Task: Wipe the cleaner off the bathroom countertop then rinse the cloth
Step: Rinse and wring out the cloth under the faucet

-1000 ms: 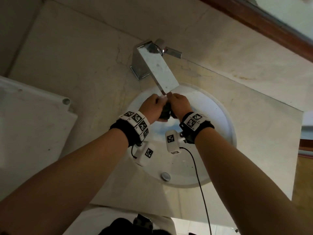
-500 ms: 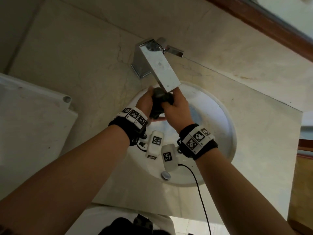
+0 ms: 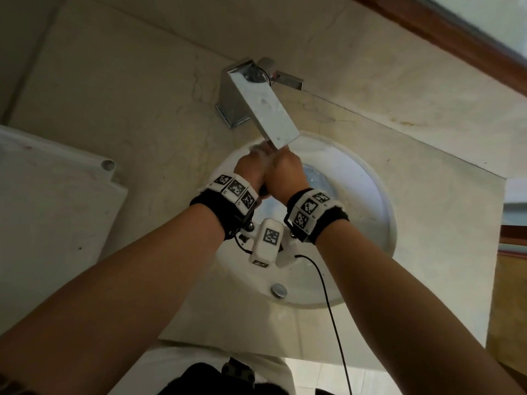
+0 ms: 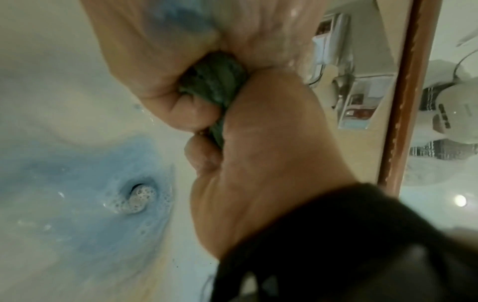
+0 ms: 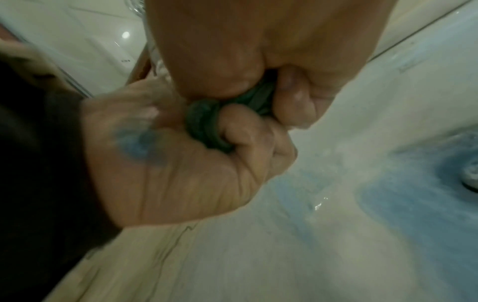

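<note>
Both fists have drawn back together since half a second ago: left hand (image 3: pixel 248 170) and right hand (image 3: pixel 285 175), each grip clenched on the twisted dark cloth (image 4: pixel 214 85), under the faucet (image 3: pixel 265 109) tip, above the basin (image 3: pixel 379 223); open worktop (image 3: pixel 114 109) lies leftward.

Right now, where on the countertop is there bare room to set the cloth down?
Bare countertop lies left of the faucet, bordered by the white panel. Another bare patch lies right of the basin. Under the spout it is crowded: left hand and right hand both grip the cloth.
</note>
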